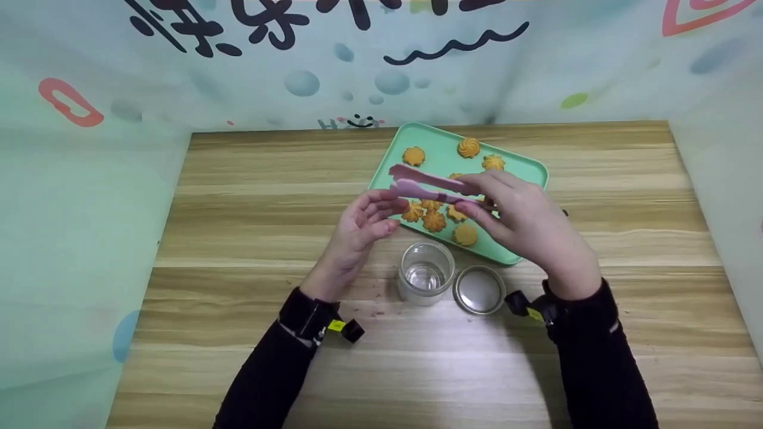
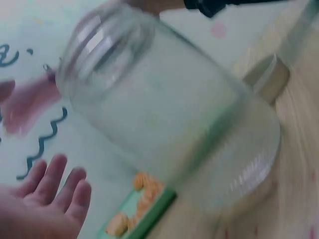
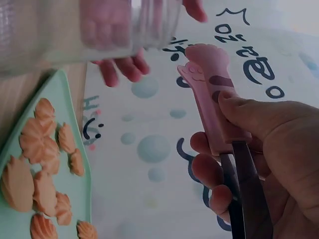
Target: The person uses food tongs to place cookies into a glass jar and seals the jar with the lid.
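My right hand grips pink tongs by their handle, holding them level above a mint-green tray of orange swirl cookies. The tongs' tips point left. In the right wrist view the thumb and fingers of my right hand wrap the pink tongs where pink meets metal. My left hand hovers just below the tips with its fingers loosely bent, holding nothing. An empty glass jar stands upright on the table in front of the tray. Its metal lid lies beside it on the right.
The wooden table is boxed in by pale printed walls on the left, back and right. Crumbs lie near the jar. In the left wrist view the jar fills most of the frame, with the tray edge behind it.
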Demonstrator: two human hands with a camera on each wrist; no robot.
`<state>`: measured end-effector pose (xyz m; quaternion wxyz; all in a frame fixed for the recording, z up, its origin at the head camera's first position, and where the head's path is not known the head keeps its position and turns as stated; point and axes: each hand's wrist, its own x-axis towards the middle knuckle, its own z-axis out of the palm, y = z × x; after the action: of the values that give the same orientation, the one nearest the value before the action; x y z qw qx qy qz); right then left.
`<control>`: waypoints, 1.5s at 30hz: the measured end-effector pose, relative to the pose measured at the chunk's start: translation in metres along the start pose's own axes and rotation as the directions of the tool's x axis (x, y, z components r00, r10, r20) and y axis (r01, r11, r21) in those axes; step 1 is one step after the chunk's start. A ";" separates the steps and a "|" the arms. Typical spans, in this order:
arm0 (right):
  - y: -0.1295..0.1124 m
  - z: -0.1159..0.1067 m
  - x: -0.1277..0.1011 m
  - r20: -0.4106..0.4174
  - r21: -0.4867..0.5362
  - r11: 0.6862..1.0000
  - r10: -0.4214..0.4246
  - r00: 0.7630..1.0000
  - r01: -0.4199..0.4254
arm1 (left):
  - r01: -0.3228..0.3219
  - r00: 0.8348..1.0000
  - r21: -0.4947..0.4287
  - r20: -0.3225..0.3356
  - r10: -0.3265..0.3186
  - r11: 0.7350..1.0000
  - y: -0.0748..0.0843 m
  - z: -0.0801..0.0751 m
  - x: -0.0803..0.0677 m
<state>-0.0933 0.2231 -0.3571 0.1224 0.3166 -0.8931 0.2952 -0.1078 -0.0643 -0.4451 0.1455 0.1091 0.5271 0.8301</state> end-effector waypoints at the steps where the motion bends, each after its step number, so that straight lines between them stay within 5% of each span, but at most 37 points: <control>1: 0.002 -0.002 -0.001 -0.007 0.003 1.000 0.009 1.000 -0.009 | 0.011 1.000 0.013 0.029 -0.011 1.000 -0.002 -0.003 0.000; 6: 0.010 -0.012 -0.005 -0.039 0.002 0.999 0.045 0.998 -0.045 | 0.032 0.978 0.075 0.206 -0.046 0.997 -0.011 -0.015 -0.002; 12: 0.013 -0.020 -0.008 -0.051 0.004 0.993 0.117 0.992 -0.117 | -0.024 0.900 0.227 0.429 -0.077 0.974 -0.012 -0.023 -0.010; 17: 0.015 -0.023 -0.009 -0.039 0.013 0.986 0.166 0.985 -0.165 | -0.035 0.863 0.364 0.481 -0.155 0.931 -0.016 -0.021 -0.020; 23: 0.019 -0.023 -0.010 -0.019 0.006 0.986 0.168 0.986 -0.168 | -0.045 0.879 0.483 0.435 -0.195 0.874 -0.033 -0.013 -0.025; 37: 0.026 -0.026 -0.010 0.142 -0.006 0.973 0.230 0.963 -0.231 | -0.108 0.934 0.425 0.354 -0.056 0.899 -0.055 0.005 -0.028; 42: 0.032 -0.025 -0.012 0.206 -0.045 0.951 0.309 0.928 -0.306 | -0.130 0.933 0.402 0.359 -0.026 0.906 -0.057 0.007 -0.030; 45: 0.034 -0.023 -0.012 0.217 -0.050 0.954 0.300 0.929 -0.296 | -0.150 0.928 0.389 0.373 -0.006 0.909 -0.058 0.006 -0.030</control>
<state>-0.1054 0.2645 -0.3589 -0.0220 0.2076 -0.9412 0.2655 -0.0705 -0.0468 -0.4966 0.1836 0.3094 0.6487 0.6707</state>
